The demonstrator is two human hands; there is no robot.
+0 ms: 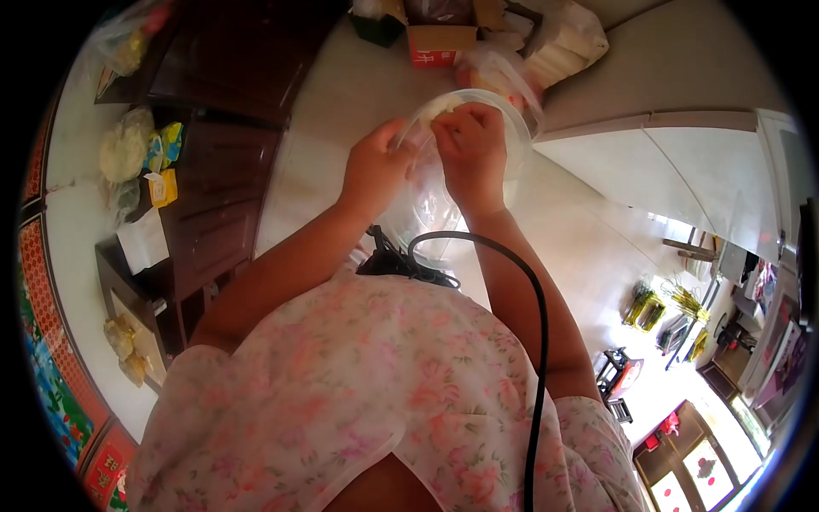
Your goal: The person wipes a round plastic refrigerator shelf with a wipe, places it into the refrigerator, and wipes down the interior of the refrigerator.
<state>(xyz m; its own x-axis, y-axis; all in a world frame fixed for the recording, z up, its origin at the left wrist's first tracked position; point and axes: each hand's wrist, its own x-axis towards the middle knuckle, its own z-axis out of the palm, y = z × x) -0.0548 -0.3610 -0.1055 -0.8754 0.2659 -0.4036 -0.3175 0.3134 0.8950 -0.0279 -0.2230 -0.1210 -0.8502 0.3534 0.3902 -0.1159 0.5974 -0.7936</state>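
A clear, round plastic container [517, 141] stands in front of me, seen from above. My left hand [375, 169] is curled at its left rim, with the fingers closed on the rim. Over the container's far part is my right hand [472, 154], its fingers bent into a pinch. Something pale [442, 106] shows beside the right fingertips, too small to identify. Through the container, shiny clear plastic is visible below my hands. What lies between the right fingers is hidden.
Behind the container are a plastic bag [493, 70], an open cardboard box [441, 38] and a white sack [573, 38]. Dark wooden cabinets [226, 183] line the left; a white cabinet [682, 162] is at right. A black cable [543, 341] crosses my floral top.
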